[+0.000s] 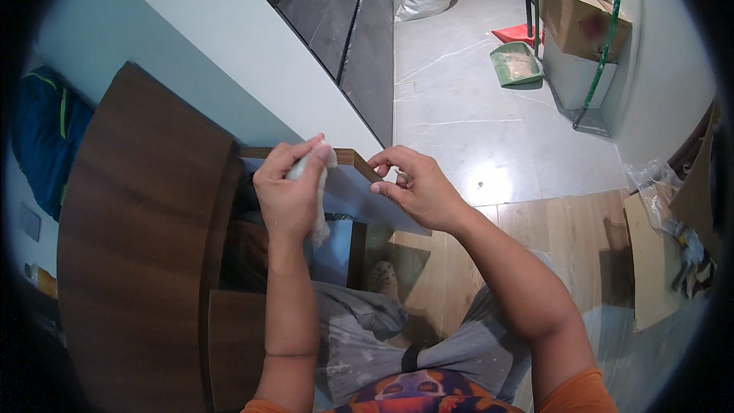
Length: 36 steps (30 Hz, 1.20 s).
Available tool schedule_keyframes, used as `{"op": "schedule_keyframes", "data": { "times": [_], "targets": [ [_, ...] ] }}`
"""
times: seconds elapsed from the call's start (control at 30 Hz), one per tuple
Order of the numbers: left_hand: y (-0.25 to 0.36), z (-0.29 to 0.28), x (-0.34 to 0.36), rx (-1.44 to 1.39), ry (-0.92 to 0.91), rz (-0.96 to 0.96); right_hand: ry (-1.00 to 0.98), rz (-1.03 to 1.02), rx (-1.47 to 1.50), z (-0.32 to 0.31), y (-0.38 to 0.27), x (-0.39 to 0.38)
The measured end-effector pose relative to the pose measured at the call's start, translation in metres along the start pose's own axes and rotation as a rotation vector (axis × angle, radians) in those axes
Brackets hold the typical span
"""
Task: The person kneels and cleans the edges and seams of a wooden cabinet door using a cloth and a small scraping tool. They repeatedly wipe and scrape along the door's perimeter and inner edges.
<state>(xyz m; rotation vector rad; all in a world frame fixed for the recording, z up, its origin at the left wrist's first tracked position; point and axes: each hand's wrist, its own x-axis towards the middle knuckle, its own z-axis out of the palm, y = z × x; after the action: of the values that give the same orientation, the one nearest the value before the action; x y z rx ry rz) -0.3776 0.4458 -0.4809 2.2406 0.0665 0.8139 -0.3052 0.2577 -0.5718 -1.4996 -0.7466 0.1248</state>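
Note:
A white cloth is bunched in my left hand, its loose end hanging below the fingers. This hand is closed at the top corner of an open cabinet door, which has a pale inner face and brown edges. To the right, my right hand pinches the door's brown edge between thumb and curled fingers. Left of the door stands the dark brown wooden cabinet, its interior partly in shadow and behind my left forearm.
A green dustpan with debris lies on the tiled floor, a red one behind it. Cardboard boxes and a green pole stand at the right wall. Cardboard and plastic wrap lie near right.

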Motion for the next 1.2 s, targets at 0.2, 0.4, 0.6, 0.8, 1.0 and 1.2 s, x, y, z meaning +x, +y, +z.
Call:
{"op": "schedule_keyframes", "data": {
  "times": [0.2,0.4,0.6,0.8,1.0,1.2],
  "targets": [
    [0.0,0.012,-0.021,-0.022,-0.114,0.071,-0.039,0.021,-0.019,-0.003,-0.004,0.001],
    [-0.01,0.049,-0.042,-0.191,0.174,-0.061,0.008,0.016,-0.036,-0.003,-0.001,0.002],
    [-0.025,0.044,-0.047,0.018,0.202,0.044,-0.021,0.048,-0.022,-0.002,-0.003,0.002],
    [-0.007,0.039,-0.023,-0.249,0.216,0.017,0.003,0.084,-0.02,-0.002,0.0,0.002],
    [-0.055,0.065,-0.054,0.029,0.115,-0.05,0.044,0.034,0.005,0.001,0.012,0.001],
    [-0.072,0.042,-0.057,0.025,0.058,-0.214,-0.03,0.062,-0.069,-0.009,-0.001,-0.001]
  ]
}}
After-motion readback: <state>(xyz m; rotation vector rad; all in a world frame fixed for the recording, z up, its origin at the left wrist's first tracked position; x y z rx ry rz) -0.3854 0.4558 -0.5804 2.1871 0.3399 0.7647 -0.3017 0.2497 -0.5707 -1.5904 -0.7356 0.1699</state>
